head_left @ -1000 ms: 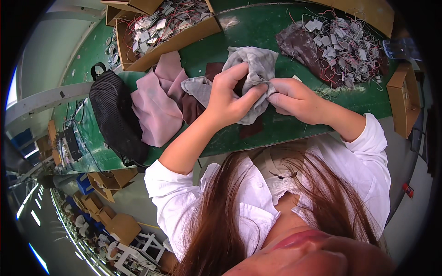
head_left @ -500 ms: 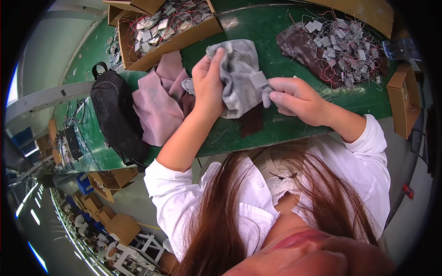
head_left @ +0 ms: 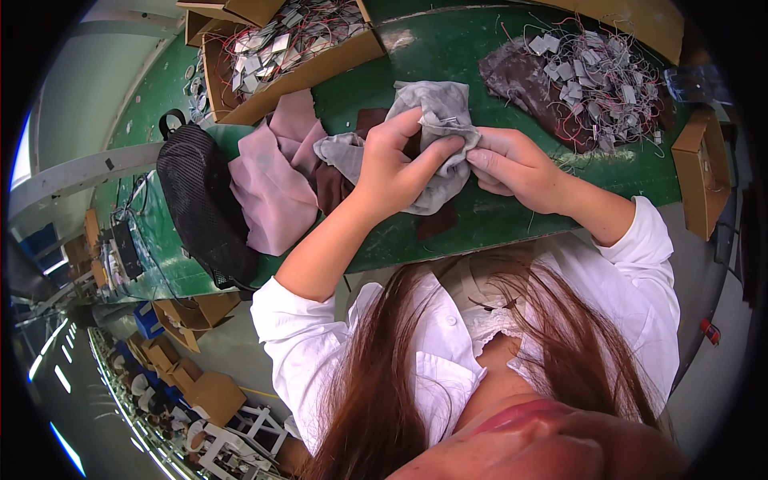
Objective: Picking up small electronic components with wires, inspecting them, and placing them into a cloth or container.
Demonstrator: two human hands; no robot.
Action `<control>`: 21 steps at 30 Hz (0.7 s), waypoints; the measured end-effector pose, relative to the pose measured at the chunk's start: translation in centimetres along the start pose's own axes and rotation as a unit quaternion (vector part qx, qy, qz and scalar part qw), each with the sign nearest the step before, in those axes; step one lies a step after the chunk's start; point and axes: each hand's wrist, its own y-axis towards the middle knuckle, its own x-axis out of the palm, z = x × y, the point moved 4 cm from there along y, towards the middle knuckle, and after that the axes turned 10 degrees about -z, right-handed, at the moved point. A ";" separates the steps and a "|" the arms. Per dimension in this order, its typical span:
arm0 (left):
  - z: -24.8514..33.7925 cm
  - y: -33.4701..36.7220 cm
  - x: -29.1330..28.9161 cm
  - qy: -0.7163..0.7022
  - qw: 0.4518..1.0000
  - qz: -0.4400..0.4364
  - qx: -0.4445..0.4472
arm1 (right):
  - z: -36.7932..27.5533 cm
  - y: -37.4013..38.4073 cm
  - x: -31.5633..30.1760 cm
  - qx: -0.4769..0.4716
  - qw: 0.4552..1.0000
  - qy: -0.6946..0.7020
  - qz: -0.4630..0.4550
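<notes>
A crumpled grey cloth (head_left: pixel 436 94) is bunched above the green table, with my left hand (head_left: pixel 398 170) closed on it, thumb and fingers pinching a fold. My right hand (head_left: pixel 518 170) is closed at the cloth's right side, fingertips pressed together beside my left thumb. The small flat grey plate in my right hand's grip is almost wholly covered by cloth and fingers. Dark brown cloth (head_left: pixel 436 224) shows on the table below the hands. A pink cloth (head_left: pixel 276 188) lies left of my left forearm.
On the right, a heap of grey plates with wires (head_left: pixel 596 92) rests on dark brown cloth. A cardboard box (head_left: pixel 312 76) at the back left holds more such plates. A black mesh case (head_left: pixel 204 200) stands left, and an open cardboard box (head_left: pixel 704 172) hangs by the right table edge.
My left hand has moved right and down with the grey cloth, meeting my right hand. The cloth now folds over the small grey plate, which showed bare before.
</notes>
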 end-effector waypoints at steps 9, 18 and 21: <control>0.6 -0.3 -0.2 0.032 0.999 0.004 0.040 | 0.0 -0.1 0.4 0.020 0.997 0.057 -0.040; -0.4 0.3 -2.7 -0.245 0.953 0.149 -0.099 | -0.4 -0.4 0.6 0.024 0.994 0.087 -0.067; -0.6 -0.1 -1.8 -0.193 0.978 0.059 -0.051 | -0.3 -0.3 0.3 0.011 0.995 0.084 -0.061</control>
